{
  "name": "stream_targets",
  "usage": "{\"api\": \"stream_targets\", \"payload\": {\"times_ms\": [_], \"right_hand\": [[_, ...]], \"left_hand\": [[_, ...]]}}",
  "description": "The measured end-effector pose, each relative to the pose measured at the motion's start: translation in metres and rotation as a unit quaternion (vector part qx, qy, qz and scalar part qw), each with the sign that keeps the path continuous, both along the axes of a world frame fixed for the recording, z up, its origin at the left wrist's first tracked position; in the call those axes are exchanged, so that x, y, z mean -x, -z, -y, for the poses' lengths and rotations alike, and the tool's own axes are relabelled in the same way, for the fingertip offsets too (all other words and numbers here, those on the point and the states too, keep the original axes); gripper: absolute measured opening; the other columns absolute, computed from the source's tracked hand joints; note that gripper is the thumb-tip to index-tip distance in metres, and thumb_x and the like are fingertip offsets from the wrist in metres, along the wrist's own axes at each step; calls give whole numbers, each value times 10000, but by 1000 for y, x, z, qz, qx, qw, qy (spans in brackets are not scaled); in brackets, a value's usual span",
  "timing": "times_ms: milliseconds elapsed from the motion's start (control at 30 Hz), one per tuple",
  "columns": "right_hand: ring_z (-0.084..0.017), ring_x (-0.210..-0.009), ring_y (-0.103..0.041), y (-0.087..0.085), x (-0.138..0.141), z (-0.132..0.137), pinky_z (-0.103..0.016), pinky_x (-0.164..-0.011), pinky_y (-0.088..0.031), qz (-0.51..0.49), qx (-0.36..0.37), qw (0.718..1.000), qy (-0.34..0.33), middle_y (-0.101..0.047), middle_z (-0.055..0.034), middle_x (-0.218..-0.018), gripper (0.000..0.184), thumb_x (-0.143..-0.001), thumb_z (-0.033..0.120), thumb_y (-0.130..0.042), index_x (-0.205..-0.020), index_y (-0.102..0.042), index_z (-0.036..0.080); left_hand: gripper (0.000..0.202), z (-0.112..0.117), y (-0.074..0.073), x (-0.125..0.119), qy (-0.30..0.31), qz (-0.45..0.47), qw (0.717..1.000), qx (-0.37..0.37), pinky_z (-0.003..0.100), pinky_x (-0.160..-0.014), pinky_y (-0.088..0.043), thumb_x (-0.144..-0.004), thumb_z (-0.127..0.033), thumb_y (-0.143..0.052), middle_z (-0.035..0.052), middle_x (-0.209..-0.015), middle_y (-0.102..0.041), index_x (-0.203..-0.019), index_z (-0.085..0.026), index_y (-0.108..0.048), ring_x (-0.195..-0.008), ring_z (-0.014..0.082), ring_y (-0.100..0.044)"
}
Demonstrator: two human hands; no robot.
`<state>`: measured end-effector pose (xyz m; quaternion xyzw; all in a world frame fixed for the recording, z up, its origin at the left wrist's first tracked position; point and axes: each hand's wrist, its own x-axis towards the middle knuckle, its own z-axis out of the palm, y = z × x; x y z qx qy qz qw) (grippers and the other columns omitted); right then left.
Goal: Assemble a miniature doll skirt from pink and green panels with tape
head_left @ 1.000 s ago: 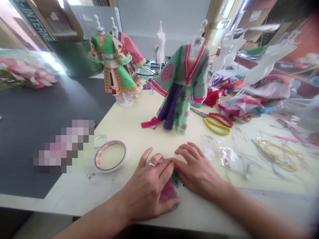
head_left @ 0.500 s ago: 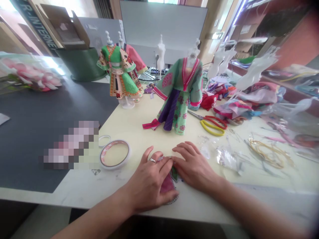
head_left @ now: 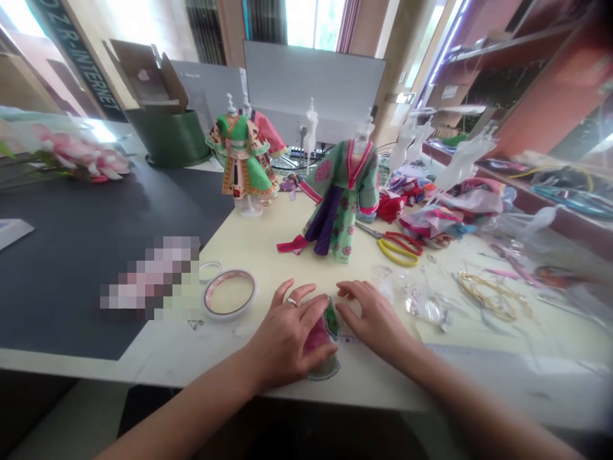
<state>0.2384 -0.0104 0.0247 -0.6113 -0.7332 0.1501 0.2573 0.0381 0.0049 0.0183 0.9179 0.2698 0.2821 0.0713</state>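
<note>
Your hands work close to the table's near edge, which runs just below them at 6 o'clock with little room behind your wrists. The cream tabletop [head_left: 258, 255] opens ahead of you at 12, up to the green robe on its doll stand [head_left: 338, 204]. Its left edge meets a dark mat [head_left: 71, 281] at about 9.

Your left hand [head_left: 282, 335] is cupped narrowly over a small green-and-pink beaded fabric piece [head_left: 322, 342], palm and fingers wrapped over its upper part, holding it against the table. The piece lies between your hands, its lower beaded edge showing below your left hand. Your right hand [head_left: 371, 319] is open, fingers loosely spread on the tabletop just beside the piece; you can't tell whether they touch it.

A roll of double-sided tape [head_left: 230, 294] sits near your left hand at 10 o'clock. Red-and-yellow scissors [head_left: 400, 248] lie beyond your right hand at 1 o'clock, and a clear plastic bag [head_left: 424, 306] lies near it at 3.
</note>
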Motion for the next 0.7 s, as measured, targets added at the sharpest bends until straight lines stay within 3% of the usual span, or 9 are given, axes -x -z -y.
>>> {"api": "stream_targets", "payload": {"times_ms": [167,333,433,700], "right_hand": [[-175,-853,-618,-2,2,-14,-321,-778,-501,-4,50,999,18,-670,-63,-946,349,-806,157,-526,-1155,-522,143],[-245,-960,-584,-12,14,-11,-381,-851,-450,60,55,997,1,-649,-115,-1003,493,-748,147,-577,-1230,-492,92],[-263,-936,-590,-13,20,-8,-387,-818,-440,94,63,994,3,-655,-139,-991,473,-762,122,-526,-1230,-493,63],[-210,-783,-630,-11,25,-6,-303,-679,-414,128,78,988,22,-690,-96,-884,429,-801,107,-458,-1229,-490,94]], "left_hand": [[519,-1,2,1,-11,16,1000,-20,548,-1068,-222,-842,-368,-582,147,-1191,-636,-1256,-70,-486,-1211,341,-460],[417,-2,4,1,-24,38,998,-36,536,-1053,-249,-863,-294,-560,139,-1178,-643,-1214,-74,-509,-1170,323,-494],[383,-2,4,1,-27,41,998,-37,533,-1043,-264,-869,-271,-549,131,-1164,-650,-1198,-75,-519,-1140,316,-512],[307,-3,3,1,-36,65,997,-2,510,-1040,-280,-865,-208,-531,95,-1089,-677,-1158,-116,-540,-1091,275,-542]]}}
